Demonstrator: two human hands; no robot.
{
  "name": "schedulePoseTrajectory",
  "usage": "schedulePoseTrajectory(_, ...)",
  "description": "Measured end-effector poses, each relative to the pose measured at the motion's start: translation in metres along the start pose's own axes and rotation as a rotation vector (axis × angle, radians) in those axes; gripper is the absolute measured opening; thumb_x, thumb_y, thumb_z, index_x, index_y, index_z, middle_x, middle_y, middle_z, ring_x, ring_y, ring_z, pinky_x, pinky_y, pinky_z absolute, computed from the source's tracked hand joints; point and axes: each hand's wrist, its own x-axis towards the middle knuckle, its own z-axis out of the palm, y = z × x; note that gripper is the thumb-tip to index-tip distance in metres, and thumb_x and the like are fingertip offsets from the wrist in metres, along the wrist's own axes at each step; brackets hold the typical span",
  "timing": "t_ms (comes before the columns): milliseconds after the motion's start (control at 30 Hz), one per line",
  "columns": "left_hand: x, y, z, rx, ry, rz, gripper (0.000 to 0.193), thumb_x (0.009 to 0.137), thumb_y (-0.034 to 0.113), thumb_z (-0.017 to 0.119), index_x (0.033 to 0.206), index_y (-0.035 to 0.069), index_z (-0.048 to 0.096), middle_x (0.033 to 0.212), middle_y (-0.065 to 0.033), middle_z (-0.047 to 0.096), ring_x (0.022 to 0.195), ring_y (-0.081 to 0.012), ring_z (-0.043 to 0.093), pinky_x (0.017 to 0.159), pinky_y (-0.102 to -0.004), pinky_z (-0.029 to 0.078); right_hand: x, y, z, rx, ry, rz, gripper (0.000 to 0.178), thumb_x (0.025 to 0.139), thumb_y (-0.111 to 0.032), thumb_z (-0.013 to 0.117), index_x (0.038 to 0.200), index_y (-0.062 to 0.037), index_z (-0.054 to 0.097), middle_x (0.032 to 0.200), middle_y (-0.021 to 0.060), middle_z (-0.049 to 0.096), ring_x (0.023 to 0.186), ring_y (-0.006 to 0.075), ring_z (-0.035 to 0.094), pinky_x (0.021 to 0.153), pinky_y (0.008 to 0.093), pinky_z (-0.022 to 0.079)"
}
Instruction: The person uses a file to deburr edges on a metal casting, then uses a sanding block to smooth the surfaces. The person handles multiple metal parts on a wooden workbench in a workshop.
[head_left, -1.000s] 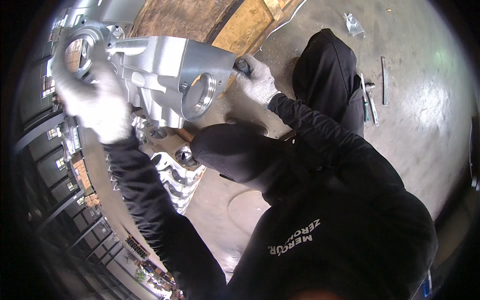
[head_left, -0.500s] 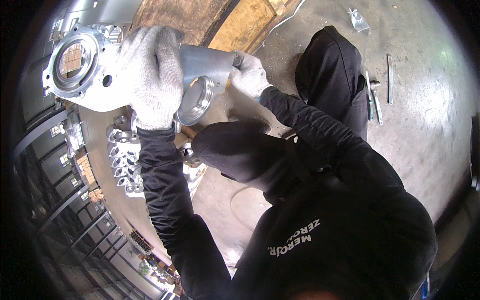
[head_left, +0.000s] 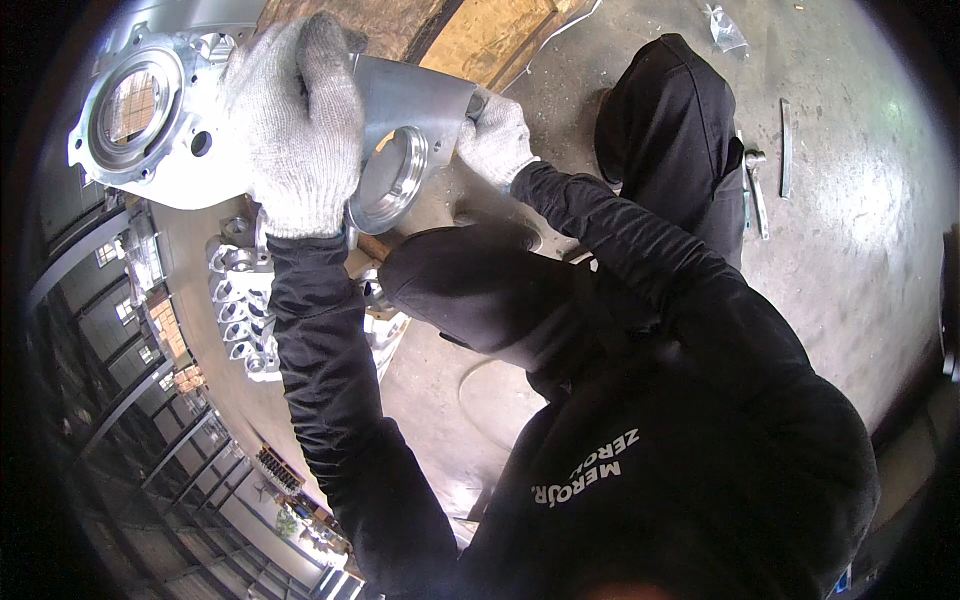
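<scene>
A large silvery metal housing point(head_left: 405, 100) lies across the top left, with a round bolt-hole flange point(head_left: 135, 105) at its left end. On its near side is a shiny round collar point(head_left: 390, 180). My left hand point(head_left: 300, 130), in a pale knit glove, grips the middle of the housing, its fingers wrapped over it. At the right end my right hand point(head_left: 498, 140), gloved alike, is closed on the edge of the housing. Some fingertips of the right hand are hidden; whether it holds anything small besides is not visible.
Wooden boards point(head_left: 480, 45) lie beyond the housing. Several silvery castings point(head_left: 240, 310) stand on the floor left of my left forearm. At right on the concrete are a hammer point(head_left: 757, 195), a flat metal strip point(head_left: 785, 150) and a clear plastic bag point(head_left: 725, 28). My bent knees are close by.
The housing and both hands appear slightly higher and farther left in the view. The floor objects have shifted up slightly too. Both hands keep their grip.
</scene>
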Motion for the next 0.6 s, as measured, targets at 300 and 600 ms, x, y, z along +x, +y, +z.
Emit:
schedulePoseTrajectory(300, 0.000, -0.003, -0.005, -0.025, -0.127, -0.130, 0.030, 0.104, 0.022, 0.054, 0.103, 0.001, 0.075, 0.094, -0.0142, 0.073, 0.087, -0.0269, 0.068, 0.083, -0.0391, 0.050, -0.005, -0.015, -0.001, 0.069, -0.011, -0.052, 0.028, 0.087, -0.014, 0.059, 0.111, -0.0063, 0.071, 0.090, 0.0249, 0.071, 0.090, 0.0434, 0.070, 0.078, 0.0457, 0.058)
schedulePoseTrajectory(600, -0.002, 0.003, -0.010, -0.075, -0.138, -0.200, 0.033, 0.105, 0.024, 0.054, 0.100, 0.000, 0.076, 0.093, -0.0132, 0.074, 0.085, -0.0250, 0.068, 0.082, -0.0380, 0.050, -0.046, -0.031, 0.004, -0.053, -0.167, 0.087, 0.024, 0.088, -0.002, 0.059, 0.109, -0.0025, 0.070, 0.088, 0.0146, 0.075, 0.081, 0.0176, 0.069, 0.077, 0.0345, 0.056)
